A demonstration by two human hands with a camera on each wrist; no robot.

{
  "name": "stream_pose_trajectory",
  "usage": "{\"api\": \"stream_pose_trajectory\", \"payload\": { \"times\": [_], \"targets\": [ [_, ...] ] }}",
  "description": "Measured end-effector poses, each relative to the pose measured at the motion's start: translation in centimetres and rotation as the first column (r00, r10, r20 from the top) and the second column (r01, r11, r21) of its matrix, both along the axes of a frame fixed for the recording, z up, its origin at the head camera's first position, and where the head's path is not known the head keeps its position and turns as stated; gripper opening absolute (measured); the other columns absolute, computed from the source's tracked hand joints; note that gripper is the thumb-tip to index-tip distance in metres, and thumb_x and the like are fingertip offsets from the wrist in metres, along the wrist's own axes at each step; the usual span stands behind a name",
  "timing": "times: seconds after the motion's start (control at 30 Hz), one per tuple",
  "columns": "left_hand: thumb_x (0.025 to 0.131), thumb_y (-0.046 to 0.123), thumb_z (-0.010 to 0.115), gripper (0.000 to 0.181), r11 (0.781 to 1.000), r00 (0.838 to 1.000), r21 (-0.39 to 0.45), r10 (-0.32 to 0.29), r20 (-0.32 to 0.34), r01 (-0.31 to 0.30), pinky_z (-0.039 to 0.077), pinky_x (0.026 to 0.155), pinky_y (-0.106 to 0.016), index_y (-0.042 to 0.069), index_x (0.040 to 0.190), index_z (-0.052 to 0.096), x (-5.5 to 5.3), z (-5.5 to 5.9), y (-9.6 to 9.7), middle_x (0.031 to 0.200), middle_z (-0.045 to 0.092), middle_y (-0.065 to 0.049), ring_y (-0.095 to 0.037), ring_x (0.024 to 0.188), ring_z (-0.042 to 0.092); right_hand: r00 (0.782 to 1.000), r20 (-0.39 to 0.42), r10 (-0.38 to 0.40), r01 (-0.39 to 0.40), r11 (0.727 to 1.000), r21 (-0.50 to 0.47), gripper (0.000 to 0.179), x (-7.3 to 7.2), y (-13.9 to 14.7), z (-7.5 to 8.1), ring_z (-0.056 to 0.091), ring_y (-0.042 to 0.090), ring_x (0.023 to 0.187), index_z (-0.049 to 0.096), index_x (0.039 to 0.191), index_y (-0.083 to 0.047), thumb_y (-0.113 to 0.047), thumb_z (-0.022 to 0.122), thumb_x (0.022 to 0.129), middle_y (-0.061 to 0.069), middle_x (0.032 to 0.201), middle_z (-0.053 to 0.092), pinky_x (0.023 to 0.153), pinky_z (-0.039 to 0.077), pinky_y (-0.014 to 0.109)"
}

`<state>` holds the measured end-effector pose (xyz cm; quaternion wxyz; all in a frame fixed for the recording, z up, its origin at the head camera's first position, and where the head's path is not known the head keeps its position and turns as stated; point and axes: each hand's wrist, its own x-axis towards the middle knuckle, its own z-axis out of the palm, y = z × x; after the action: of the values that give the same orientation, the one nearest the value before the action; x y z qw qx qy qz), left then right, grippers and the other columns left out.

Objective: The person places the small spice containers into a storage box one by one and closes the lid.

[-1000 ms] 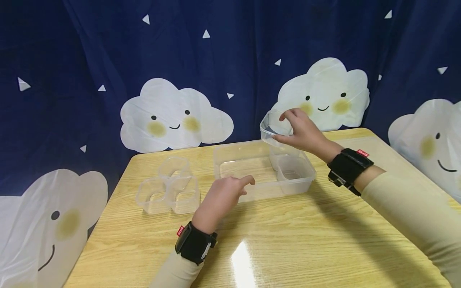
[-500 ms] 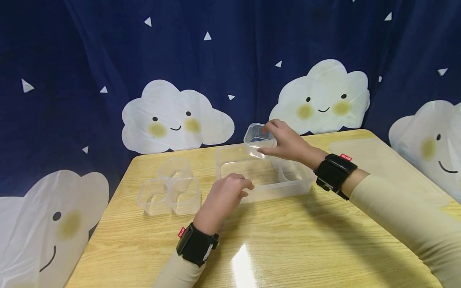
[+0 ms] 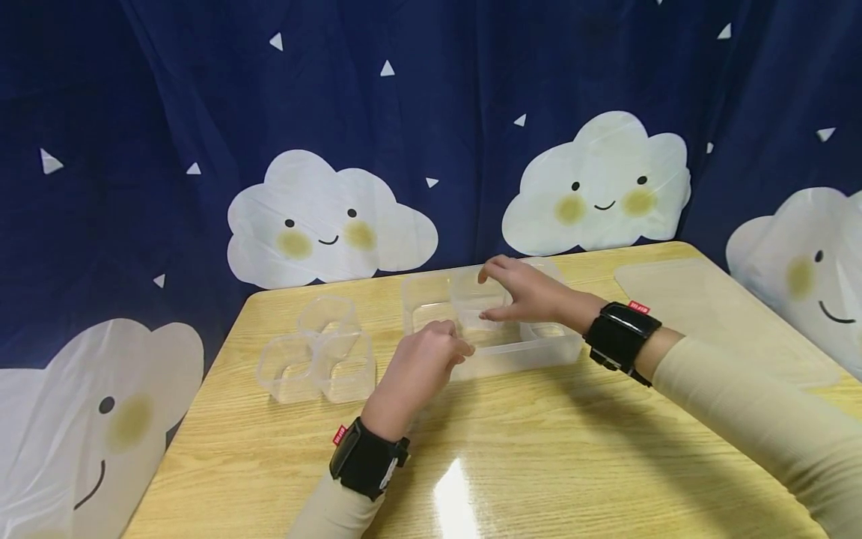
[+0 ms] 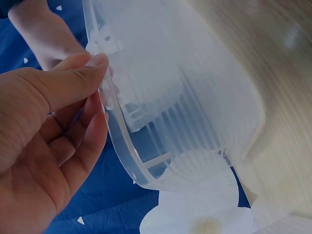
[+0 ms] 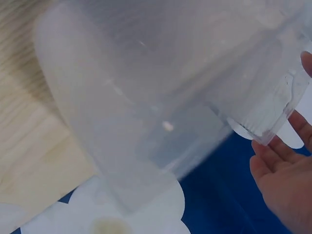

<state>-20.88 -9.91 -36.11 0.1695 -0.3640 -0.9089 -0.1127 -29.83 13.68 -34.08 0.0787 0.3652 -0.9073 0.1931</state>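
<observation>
A large clear plastic box (image 3: 525, 358) stands on the table. My left hand (image 3: 412, 374) is at its near rim; in the left wrist view the thumb and fingers (image 4: 90, 134) pinch that rim. Inside the box, toward the middle, a small clear square container (image 3: 466, 293) is held by my right hand (image 3: 535, 293), thumb and fingers spread across its top. The right wrist view has the small container's corner (image 5: 265, 109) right at those fingertips, seen past the box wall. Other small containers sit in the box's right end, partly hidden behind my right hand.
Several more small clear containers (image 3: 346, 370) stand grouped on the table left of the box. A flat translucent lid (image 3: 720, 314) lies at the right. Behind the wooden table (image 3: 539, 464) hangs a dark blue curtain (image 3: 465, 90) with white clouds.
My right hand has brought the small container left and down, from above the back right of the box into its middle. The left hand has stayed at the near rim.
</observation>
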Motion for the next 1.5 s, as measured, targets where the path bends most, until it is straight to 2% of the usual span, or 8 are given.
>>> {"api": "stream_pose_trajectory", "payload": {
  "times": [0.17, 0.37, 0.7, 0.9, 1.03, 1.27, 1.5],
  "targets": [
    [0.085, 0.004, 0.081, 0.022, 1.0, 1.0, 0.006, 0.003, 0.014, -0.003, 0.054, 0.061, -0.025, 0.02, 0.1, 0.083, 0.1, 0.0, 0.0, 0.086, 0.065, 0.001, -0.013, 0.08, 0.067, 0.996, 0.088, 0.013, -0.017, 0.998, 0.054, 0.055, 0.3, 0.1, -0.8, 0.058, 0.037, 0.116, 0.058, 0.126, 0.001, -0.027, 0.083, 0.086, 0.018, 0.128, 0.057, 0.097, 0.049, 0.048],
    [0.084, 0.002, 0.082, 0.024, 1.0, 1.0, 0.011, -0.001, 0.013, 0.001, 0.053, 0.059, -0.025, 0.02, 0.099, 0.084, 0.0, 0.0, 0.0, 0.084, 0.065, 0.0, -0.013, 0.079, 0.067, 0.985, 0.175, 0.013, -0.03, 0.995, 0.093, 0.07, 0.3, 0.4, -1.0, 0.053, 0.038, 0.129, 0.048, 0.142, 0.006, -0.028, 0.079, 0.089, 0.023, 0.141, 0.052, 0.105, 0.045, 0.052],
    [0.085, 0.005, 0.082, 0.022, 1.0, 1.0, -0.005, -0.003, 0.024, 0.003, 0.052, 0.058, -0.025, 0.021, 0.101, 0.083, -0.1, 0.1, -0.1, 0.084, 0.064, 0.001, -0.013, 0.078, 0.065, 0.978, 0.207, 0.036, -0.061, 0.991, 0.118, 0.075, 0.2, -0.1, -0.7, 0.047, 0.039, 0.136, 0.044, 0.148, 0.005, -0.032, 0.076, 0.092, 0.023, 0.147, 0.048, 0.11, 0.041, 0.053],
    [0.085, 0.005, 0.082, 0.023, 1.0, 1.0, -0.005, 0.001, 0.028, 0.0, 0.052, 0.057, -0.024, 0.021, 0.102, 0.083, -0.3, 0.1, -0.1, 0.084, 0.064, 0.001, -0.013, 0.078, 0.065, 0.961, 0.277, 0.015, -0.059, 0.986, 0.153, 0.073, -0.3, -0.3, -0.3, 0.041, 0.041, 0.142, 0.039, 0.15, 0.007, -0.026, 0.074, 0.095, 0.025, 0.153, 0.043, 0.115, 0.033, 0.056],
    [0.086, 0.006, 0.081, 0.023, 1.0, 0.999, -0.007, 0.004, 0.04, -0.004, 0.051, 0.057, -0.024, 0.021, 0.102, 0.083, -0.2, 0.1, -0.1, 0.084, 0.063, 0.001, -0.012, 0.077, 0.064, 0.952, 0.307, 0.008, -0.064, 0.983, 0.172, 0.074, -0.6, -0.3, -0.1, 0.042, 0.041, 0.141, 0.037, 0.151, 0.007, -0.024, 0.074, 0.095, 0.025, 0.154, 0.043, 0.115, 0.035, 0.055],
    [0.086, 0.007, 0.081, 0.022, 1.0, 0.999, -0.01, 0.008, 0.034, -0.008, 0.052, 0.058, -0.025, 0.022, 0.102, 0.083, -0.3, 0.1, 0.0, 0.083, 0.064, 0.001, -0.012, 0.077, 0.064, 0.965, 0.26, -0.008, -0.037, 0.985, 0.166, 0.066, -1.1, -0.1, -0.2, 0.051, 0.042, 0.133, 0.045, 0.145, 0.008, -0.02, 0.075, 0.094, 0.027, 0.146, 0.05, 0.109, 0.042, 0.054],
    [0.086, 0.008, 0.081, 0.022, 0.999, 0.999, -0.027, 0.019, 0.037, -0.019, 0.051, 0.057, -0.024, 0.023, 0.102, 0.083, -0.2, 0.1, 0.0, 0.084, 0.063, 0.002, -0.012, 0.077, 0.064, 0.988, 0.145, -0.055, 0.028, 0.983, 0.18, 0.048, -1.1, 0.0, -0.5, 0.059, 0.04, 0.123, 0.058, 0.13, 0.007, -0.018, 0.076, 0.093, 0.025, 0.131, 0.061, 0.101, 0.048, 0.051]
  ]
}}
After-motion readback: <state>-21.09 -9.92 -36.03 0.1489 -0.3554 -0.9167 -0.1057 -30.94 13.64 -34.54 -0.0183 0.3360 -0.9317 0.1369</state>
